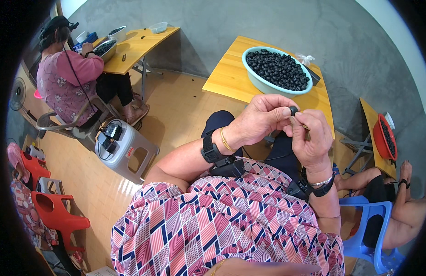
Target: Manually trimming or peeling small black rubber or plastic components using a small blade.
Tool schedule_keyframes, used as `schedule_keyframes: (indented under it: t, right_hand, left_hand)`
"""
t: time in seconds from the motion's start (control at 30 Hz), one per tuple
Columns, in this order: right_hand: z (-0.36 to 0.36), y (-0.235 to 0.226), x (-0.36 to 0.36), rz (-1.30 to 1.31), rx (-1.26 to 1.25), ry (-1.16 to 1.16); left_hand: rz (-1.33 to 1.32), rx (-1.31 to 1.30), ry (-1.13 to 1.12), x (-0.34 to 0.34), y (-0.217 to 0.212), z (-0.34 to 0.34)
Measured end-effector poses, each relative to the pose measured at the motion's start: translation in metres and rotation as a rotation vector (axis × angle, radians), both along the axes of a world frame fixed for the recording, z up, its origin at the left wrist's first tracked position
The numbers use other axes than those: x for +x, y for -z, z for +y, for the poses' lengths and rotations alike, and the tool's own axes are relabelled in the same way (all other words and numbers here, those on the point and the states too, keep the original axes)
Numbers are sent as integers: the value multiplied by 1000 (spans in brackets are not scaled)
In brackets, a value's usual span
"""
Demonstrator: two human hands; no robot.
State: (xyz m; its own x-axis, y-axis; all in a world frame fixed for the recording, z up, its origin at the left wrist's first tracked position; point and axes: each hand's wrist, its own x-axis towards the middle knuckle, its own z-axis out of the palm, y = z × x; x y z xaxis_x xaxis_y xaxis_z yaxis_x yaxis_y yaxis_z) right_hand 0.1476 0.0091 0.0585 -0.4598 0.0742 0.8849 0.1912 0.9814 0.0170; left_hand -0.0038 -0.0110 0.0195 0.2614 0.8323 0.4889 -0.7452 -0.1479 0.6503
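Observation:
My left hand [261, 120] pinches a small black bead [293, 110] between thumb and fingertips, raised in front of my chest. My right hand [312, 138] is closed right beside it, its fingers touching the bead and gripping a thin stick-like piece [305, 126] that is mostly hidden. Both wrists carry black bands. Just beyond my hands, a pale green bowl [251, 76] full of black beads [278, 69] stands on a small yellow wooden table [227, 78].
A person in a pink top sits at another yellow table [135, 46] at the far left with bowls of beads. A grey plastic stool [130, 149] stands on the floor; red stools [56, 214] are at the left. At the right are a red bowl [384, 138] and a person on a blue chair [367, 230].

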Motion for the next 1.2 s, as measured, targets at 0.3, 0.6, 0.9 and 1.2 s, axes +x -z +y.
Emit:
schedule_keyframes:
  t: [0.3,0.6,0.9,1.2]
  right_hand:
    - [0,2,4,-2,-63,-20]
    - [-9,-6,5,5,-677,-45]
    - [-8,-9,4,-23,-767,-65]
    - [-7,-9,3,-51,-759,26]
  left_hand:
    - [-19,-45,31,0,-1,2]
    - [-47,-31,15,2,0,3]
    - [25,30,-36,0,2,5]
    - [101,24,-77,-3,2,6]
